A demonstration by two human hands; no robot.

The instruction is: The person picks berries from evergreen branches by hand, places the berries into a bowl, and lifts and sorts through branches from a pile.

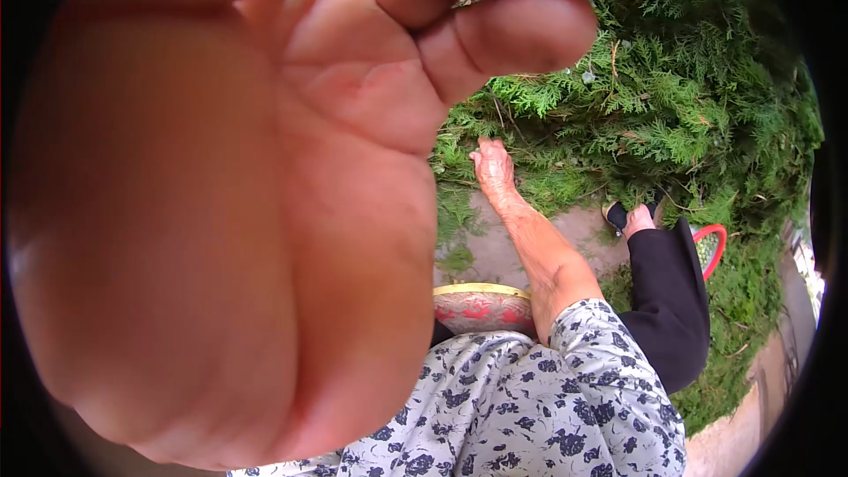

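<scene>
My left hand [344,177] is raised very close to the camera and fills the left side of the view, palm toward me. Its fingers stretch to the upper right, and I see nothing held in it. Farther off, my right hand [495,168] reaches forward to the edge of a pile of green evergreen branches [654,115]. Its fingers are bent in against the foliage; what they hold, if anything, is hidden. Flat, scaly sprigs lie around that hand. Below its forearm is a round container [481,307] with a yellow rim and red-patterned side, close to my body.
My bent leg in black trousers [664,309] and a dark shoe [616,216] are at the right, against the branches. Beside the leg stands a red-rimmed round object [723,252]. Grey paving [574,230] shows beneath, with more greenery along the right.
</scene>
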